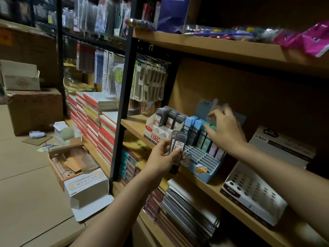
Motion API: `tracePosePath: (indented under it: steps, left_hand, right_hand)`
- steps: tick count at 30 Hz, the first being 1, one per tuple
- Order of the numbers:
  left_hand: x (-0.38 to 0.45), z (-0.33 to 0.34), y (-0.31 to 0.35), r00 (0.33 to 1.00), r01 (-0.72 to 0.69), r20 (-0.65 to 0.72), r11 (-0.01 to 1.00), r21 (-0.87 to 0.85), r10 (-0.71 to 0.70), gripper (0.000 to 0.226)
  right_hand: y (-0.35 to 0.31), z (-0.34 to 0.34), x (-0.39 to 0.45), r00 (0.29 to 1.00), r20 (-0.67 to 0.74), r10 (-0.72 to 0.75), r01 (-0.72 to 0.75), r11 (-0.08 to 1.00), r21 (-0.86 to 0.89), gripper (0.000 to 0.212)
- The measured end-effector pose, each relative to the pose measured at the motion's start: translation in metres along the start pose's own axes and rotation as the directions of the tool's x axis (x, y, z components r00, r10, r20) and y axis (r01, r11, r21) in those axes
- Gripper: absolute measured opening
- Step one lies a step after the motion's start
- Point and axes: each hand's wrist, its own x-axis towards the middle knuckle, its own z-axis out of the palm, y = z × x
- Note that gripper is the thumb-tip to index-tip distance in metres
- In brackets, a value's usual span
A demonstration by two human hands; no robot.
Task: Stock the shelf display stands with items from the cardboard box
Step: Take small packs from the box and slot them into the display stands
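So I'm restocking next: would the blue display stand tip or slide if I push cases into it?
The blue display stand is probably light card, so a push may slide it. Its low, wide base on the wooden shelf suggests sliding over tipping. It's mostly empty, adding little weight.

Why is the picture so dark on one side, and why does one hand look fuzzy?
Head view: light falls on the floor at left, while the wooden shelf shades its right back corner; the right hand is smeared with motion blur over the blue display stand; the left hand, holding dark lead cases, looks sharper; the wide lens bends straight shelf edges.
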Motion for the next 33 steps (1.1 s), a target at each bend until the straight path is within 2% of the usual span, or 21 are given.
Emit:
tracePosePath:
  steps: [2, 3, 6, 9, 13, 16, 21, 24, 26, 29, 31, 33]
  left_hand:
    - [-0.003, -0.002, 0.004, 0.999, -0.013, 0.041, 1.0, 0.011, 0.012, 0.027]
    - [-0.005, -0.003, 0.007, 0.998, -0.021, 0.058, 1.0, 0.023, 0.02, 0.026]
    - [-0.01, -0.008, 0.014, 0.994, -0.052, 0.103, 0.997, 0.053, 0.046, 0.028]
    - [-0.016, -0.015, 0.021, 0.993, -0.069, 0.103, 0.996, 0.054, 0.063, 0.029]
    - [-0.022, -0.03, 0.029, 0.993, -0.069, 0.101, 0.995, 0.067, 0.062, 0.023]
    - [-0.024, -0.039, 0.033, 0.993, -0.068, 0.108, 0.993, 0.098, 0.057, 0.021]
    - [-0.021, -0.046, 0.034, 0.992, -0.064, 0.124, 0.973, 0.221, 0.037, 0.023]
    - [-0.017, -0.047, 0.031, 0.993, -0.065, 0.11, 0.968, 0.244, 0.039, 0.021]
    - [-0.014, -0.047, 0.031, 0.994, -0.098, 0.075, 0.95, 0.295, 0.079, 0.028]
    - [-0.009, -0.054, 0.03, 0.982, -0.15, -0.032, 0.876, 0.458, 0.184, 0.044]
    - [-0.008, -0.06, 0.027, 0.976, -0.125, -0.094, 0.855, 0.503, 0.198, 0.043]
    - [-0.009, -0.063, 0.022, 0.973, -0.088, -0.139, 0.847, 0.525, 0.187, 0.04]
  right_hand:
    - [-0.016, -0.003, -0.009, 0.997, 0.05, -0.062, 0.048, 0.969, 0.241, 0.024]
    - [-0.023, -0.003, -0.015, 0.993, 0.09, -0.079, 0.048, 0.95, 0.307, 0.021]
    - [-0.039, 0.0, -0.023, 0.975, 0.197, -0.103, 0.007, 0.9, 0.435, 0.023]
    - [-0.048, 0.0, -0.02, 0.942, 0.314, -0.115, -0.093, 0.811, 0.578, 0.021]
    - [-0.054, 0.0, -0.017, 0.908, 0.379, -0.178, -0.089, 0.802, 0.591, 0.026]
    - [-0.061, 0.0, -0.013, 0.858, 0.468, -0.213, -0.141, 0.778, 0.613, 0.033]
    - [-0.067, -0.005, -0.003, 0.801, 0.535, -0.27, -0.138, 0.785, 0.603, 0.024]
    - [-0.071, -0.007, 0.003, 0.799, 0.538, -0.268, -0.074, 0.844, 0.531, 0.017]
    - [-0.071, -0.01, 0.017, 0.836, 0.495, -0.238, -0.03, 0.88, 0.474, 0.015]
    - [-0.065, -0.016, 0.048, 0.913, 0.39, -0.121, -0.088, 0.874, 0.478, 0.016]
    - [-0.061, -0.015, 0.065, 0.951, 0.306, -0.049, -0.114, 0.863, 0.492, 0.017]
    - [-0.059, -0.01, 0.077, 0.972, 0.234, -0.026, -0.08, 0.899, 0.432, 0.016]
